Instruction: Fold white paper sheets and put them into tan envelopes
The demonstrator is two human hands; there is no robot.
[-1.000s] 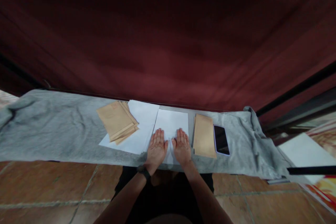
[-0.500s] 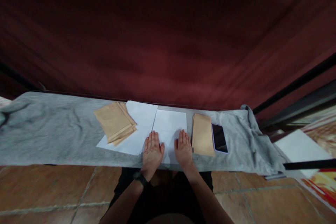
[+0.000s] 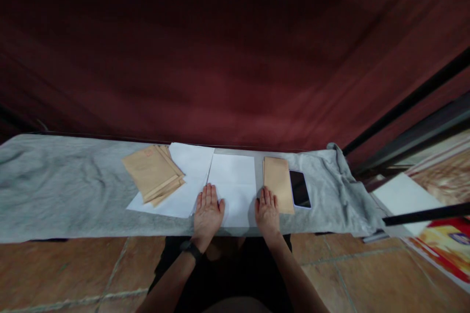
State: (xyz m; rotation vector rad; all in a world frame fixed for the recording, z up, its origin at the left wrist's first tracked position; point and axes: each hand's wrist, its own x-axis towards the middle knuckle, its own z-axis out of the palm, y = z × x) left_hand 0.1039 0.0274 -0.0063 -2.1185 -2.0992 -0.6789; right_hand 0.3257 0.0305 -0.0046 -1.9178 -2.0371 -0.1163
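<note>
A white sheet of paper (image 3: 235,172) with a faint crosswise crease lies on the grey cloth between my hands. My left hand (image 3: 208,212) rests flat, fingers stretched, over the sheet's left edge and the edge of other white paper (image 3: 193,164) beside it. My right hand (image 3: 268,212) is open too, palm down, just past the sheet's right side. Its fingertips lie over the left part of the brown envelopes (image 3: 279,176) on the right. Neither hand holds anything. Several more brown envelopes (image 3: 150,170) are fanned on top of the left-hand paper.
A phone (image 3: 300,190) with a pale purple edge lies right of the envelopes. The grey cloth (image 3: 73,186) covers a long narrow table, rumpled at its right end. Behind hangs a dark red curtain (image 3: 235,83). Black bars (image 3: 426,215) cross at the right, above tiled floor (image 3: 363,274).
My right hand has slid right, off the white sheet and onto the brown envelopes. My left hand stays at the sheet's left edge. The whole view has shifted slightly.
</note>
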